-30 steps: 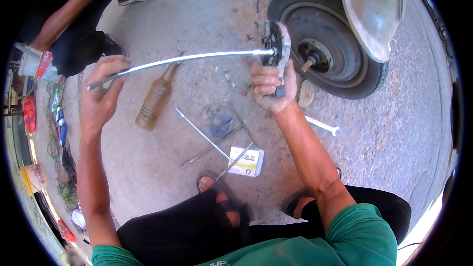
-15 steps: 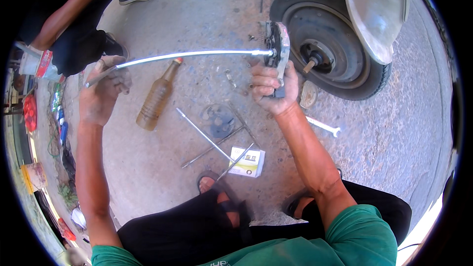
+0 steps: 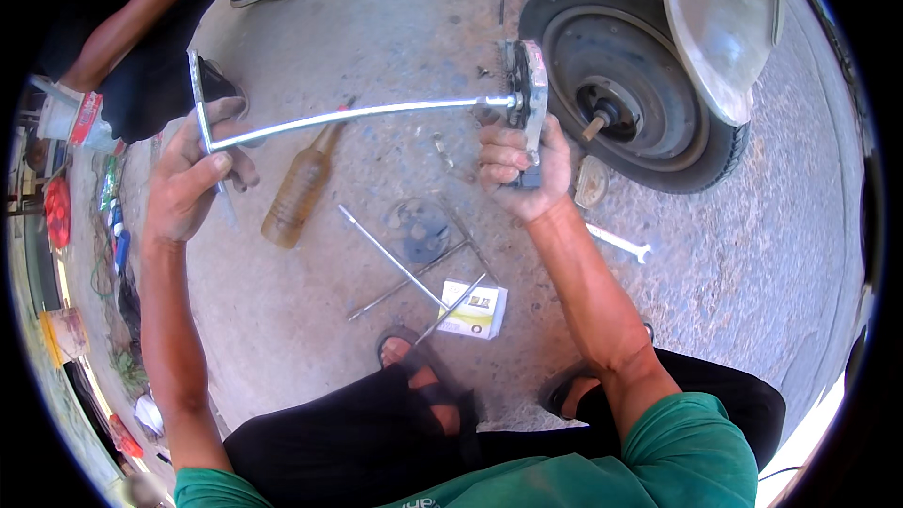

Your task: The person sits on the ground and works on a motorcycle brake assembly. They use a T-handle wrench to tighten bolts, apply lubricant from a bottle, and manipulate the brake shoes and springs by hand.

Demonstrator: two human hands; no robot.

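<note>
One long T-handle wrench (image 3: 357,114), one metal brake part (image 3: 529,94), one wheel (image 3: 628,103) just beyond; on the ground one brown bottle (image 3: 299,186), one small box (image 3: 475,309), one spanner (image 3: 616,242). Wrench shaft runs left–right, slightly bowed, socket end at the part. Left hand (image 3: 188,183) raised, fingers closed on the crossbar; right hand (image 3: 519,169) upright, clamped round the part.

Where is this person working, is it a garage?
Probably an outdoor roadside repair spot: bare concrete ground, a small vehicle's wheel with its axle exposed, and tools lying about, such as a spanner and long metal rods.
</note>
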